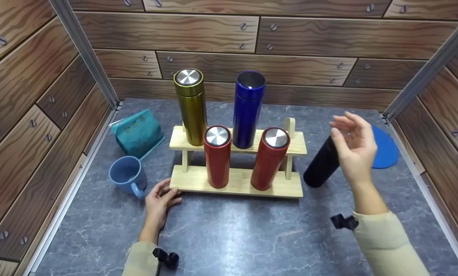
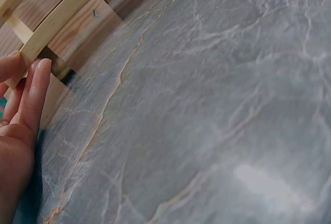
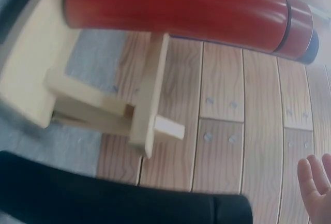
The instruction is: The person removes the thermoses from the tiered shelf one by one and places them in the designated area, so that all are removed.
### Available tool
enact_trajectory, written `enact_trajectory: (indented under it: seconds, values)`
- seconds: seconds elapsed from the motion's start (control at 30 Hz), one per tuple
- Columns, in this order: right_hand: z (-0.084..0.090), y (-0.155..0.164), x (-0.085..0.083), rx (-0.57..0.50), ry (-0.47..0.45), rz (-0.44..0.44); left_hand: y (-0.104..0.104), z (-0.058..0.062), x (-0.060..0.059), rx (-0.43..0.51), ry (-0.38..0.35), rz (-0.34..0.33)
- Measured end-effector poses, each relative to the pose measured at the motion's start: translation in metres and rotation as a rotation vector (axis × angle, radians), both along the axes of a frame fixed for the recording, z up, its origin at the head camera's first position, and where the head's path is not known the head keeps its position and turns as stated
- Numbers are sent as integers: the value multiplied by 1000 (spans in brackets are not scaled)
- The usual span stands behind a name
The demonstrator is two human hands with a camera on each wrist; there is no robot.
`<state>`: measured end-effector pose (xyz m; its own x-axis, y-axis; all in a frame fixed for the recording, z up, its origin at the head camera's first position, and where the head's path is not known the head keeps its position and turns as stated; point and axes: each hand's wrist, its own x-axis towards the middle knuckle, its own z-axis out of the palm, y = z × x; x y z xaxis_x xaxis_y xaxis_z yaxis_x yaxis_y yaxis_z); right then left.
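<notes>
A two-step wooden rack (image 1: 238, 182) bears two red bottles (image 1: 217, 165) (image 1: 265, 165) on its lower step. A gold bottle (image 1: 192, 111) and a blue bottle (image 1: 248, 111) stand on its upper step. My left hand (image 1: 158, 203) pinches the rack's lower left corner; in the left wrist view the thumb lies above the board and fingers (image 2: 36, 92) below it. Right of the rack, a black bottle (image 1: 321, 165) stands on the table, its top partly hidden behind my right hand (image 1: 355, 149). That hand is raised with loosely extended fingers, apart from the black bottle (image 3: 119, 198) in the right wrist view.
At the left are a blue mug (image 1: 125, 172) and a teal pouch (image 1: 137, 132). A flat blue disc (image 1: 386, 149) lies at the right, partly behind the right hand. Wood-patterned walls (image 1: 213, 32) enclose the grey marbled table (image 1: 229, 237) at the back and sides.
</notes>
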<state>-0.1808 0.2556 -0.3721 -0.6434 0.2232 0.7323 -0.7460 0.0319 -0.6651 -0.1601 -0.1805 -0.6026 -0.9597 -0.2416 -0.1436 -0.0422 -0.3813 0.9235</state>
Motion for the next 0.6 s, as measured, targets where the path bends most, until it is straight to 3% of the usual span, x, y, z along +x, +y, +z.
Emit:
enact_trajectory:
  seconds: [0.27,0.43,0.6]
  values:
    - [7,-16,-28,36,-78,107,1,-1,1,-9,12,5]
    - [19,-29,-39,-4,-98,203,2,-1,0,0,20,-8]
    - [33,-44,-46,4,-104,229,2,-1,0,9,24,-3]
